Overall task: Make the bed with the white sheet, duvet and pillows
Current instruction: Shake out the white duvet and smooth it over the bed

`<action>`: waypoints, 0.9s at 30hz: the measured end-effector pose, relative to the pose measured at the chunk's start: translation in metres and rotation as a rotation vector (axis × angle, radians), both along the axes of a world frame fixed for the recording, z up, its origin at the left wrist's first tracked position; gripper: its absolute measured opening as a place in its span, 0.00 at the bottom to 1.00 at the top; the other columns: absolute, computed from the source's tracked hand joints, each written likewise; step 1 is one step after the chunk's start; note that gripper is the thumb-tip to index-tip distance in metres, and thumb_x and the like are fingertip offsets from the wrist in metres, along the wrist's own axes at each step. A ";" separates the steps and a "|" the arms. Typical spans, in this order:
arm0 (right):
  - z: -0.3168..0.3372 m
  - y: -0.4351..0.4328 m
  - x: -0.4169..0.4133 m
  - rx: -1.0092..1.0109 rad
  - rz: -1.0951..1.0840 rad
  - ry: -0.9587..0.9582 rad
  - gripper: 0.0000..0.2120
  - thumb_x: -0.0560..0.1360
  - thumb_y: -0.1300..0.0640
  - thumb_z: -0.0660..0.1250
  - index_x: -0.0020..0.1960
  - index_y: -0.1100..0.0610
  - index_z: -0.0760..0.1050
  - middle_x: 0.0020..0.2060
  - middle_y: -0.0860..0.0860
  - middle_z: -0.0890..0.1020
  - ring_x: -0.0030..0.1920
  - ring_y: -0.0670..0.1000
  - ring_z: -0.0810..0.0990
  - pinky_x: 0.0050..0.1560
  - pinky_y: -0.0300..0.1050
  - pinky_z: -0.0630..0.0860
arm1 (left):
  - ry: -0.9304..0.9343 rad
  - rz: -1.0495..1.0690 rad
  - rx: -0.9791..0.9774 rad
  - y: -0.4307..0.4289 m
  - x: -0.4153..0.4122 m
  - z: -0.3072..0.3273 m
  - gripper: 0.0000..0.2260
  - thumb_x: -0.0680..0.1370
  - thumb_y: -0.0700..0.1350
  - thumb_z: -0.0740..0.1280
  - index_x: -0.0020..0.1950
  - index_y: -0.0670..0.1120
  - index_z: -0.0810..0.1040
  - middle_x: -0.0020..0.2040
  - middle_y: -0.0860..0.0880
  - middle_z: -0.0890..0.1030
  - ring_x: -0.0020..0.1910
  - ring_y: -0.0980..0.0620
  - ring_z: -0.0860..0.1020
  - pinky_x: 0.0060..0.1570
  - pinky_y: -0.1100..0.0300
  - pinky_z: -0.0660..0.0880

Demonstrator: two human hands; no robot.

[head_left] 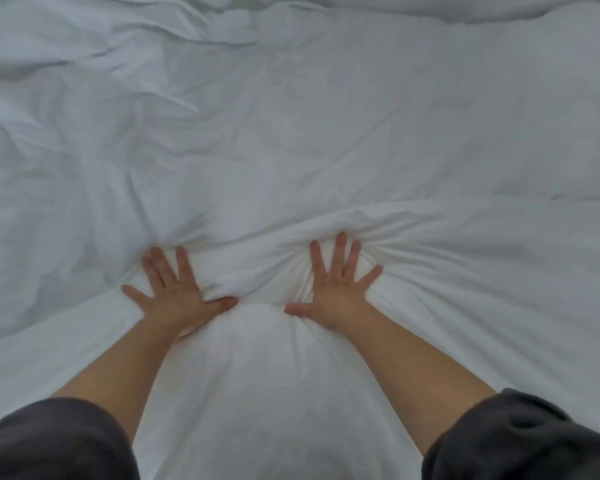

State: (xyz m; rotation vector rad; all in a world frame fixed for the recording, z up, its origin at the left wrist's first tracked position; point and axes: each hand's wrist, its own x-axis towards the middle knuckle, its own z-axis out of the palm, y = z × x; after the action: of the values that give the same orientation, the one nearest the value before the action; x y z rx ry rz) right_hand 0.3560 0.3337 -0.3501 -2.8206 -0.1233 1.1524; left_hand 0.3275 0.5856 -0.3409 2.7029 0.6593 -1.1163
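Observation:
A white duvet (326, 140) fills almost the whole view, rumpled with deep creases on the left and smoother on the right. My left hand (175, 292) lies flat on it with fingers spread, pressing down. My right hand (336, 285) presses the same way a little to the right, fingers straight and fanned. Between and ahead of the hands the cloth bunches into a ridge (257, 244) that runs off to the right. Nothing is gripped by either hand. No pillow can be told apart.
A thicker fold of white bedding (430, 8) lies along the far top edge. My dark grey sleeves (49, 441) fill the bottom corners. No bed edge or floor shows.

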 end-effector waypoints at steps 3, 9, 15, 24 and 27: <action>0.006 0.019 0.015 -0.078 -0.069 0.112 0.67 0.60 0.24 0.67 0.67 0.47 0.16 0.65 0.59 0.16 0.66 0.65 0.16 0.57 0.82 0.30 | 0.045 -0.016 -0.095 0.017 0.016 -0.007 0.64 0.59 0.80 0.60 0.71 0.49 0.21 0.70 0.41 0.21 0.71 0.42 0.23 0.64 0.30 0.31; 0.015 0.036 0.027 -0.161 -0.163 0.247 0.74 0.55 0.28 0.74 0.61 0.49 0.11 0.63 0.60 0.14 0.65 0.66 0.16 0.55 0.83 0.31 | 0.059 0.004 -0.201 0.019 0.025 -0.010 0.65 0.50 0.81 0.57 0.65 0.52 0.16 0.70 0.42 0.20 0.71 0.42 0.23 0.57 0.32 0.25; 0.006 0.038 0.041 -0.141 -0.220 0.327 0.77 0.52 0.28 0.75 0.56 0.50 0.07 0.57 0.60 0.11 0.60 0.66 0.12 0.56 0.84 0.31 | 0.167 0.013 -0.169 0.019 0.032 -0.012 0.67 0.53 0.81 0.61 0.63 0.51 0.13 0.62 0.44 0.13 0.63 0.44 0.15 0.55 0.32 0.23; 0.000 0.041 0.048 -0.173 -0.221 0.420 0.76 0.54 0.26 0.73 0.54 0.52 0.05 0.56 0.62 0.11 0.58 0.66 0.11 0.54 0.83 0.30 | 0.278 0.068 -0.150 0.018 0.044 -0.016 0.69 0.53 0.81 0.62 0.61 0.48 0.11 0.62 0.41 0.13 0.62 0.42 0.15 0.62 0.29 0.30; -0.001 0.042 0.052 -0.194 -0.235 0.433 0.76 0.55 0.26 0.73 0.53 0.52 0.05 0.55 0.62 0.10 0.58 0.67 0.11 0.53 0.83 0.29 | 0.297 0.078 -0.159 0.017 0.047 -0.018 0.68 0.53 0.82 0.59 0.63 0.46 0.12 0.63 0.39 0.14 0.66 0.39 0.18 0.64 0.28 0.32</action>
State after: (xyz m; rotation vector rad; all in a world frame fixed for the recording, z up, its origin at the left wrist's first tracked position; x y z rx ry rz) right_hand 0.4079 0.3753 -0.3509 -2.5623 0.3579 1.7522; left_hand 0.3747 0.6024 -0.3589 2.3814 0.6772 -1.4970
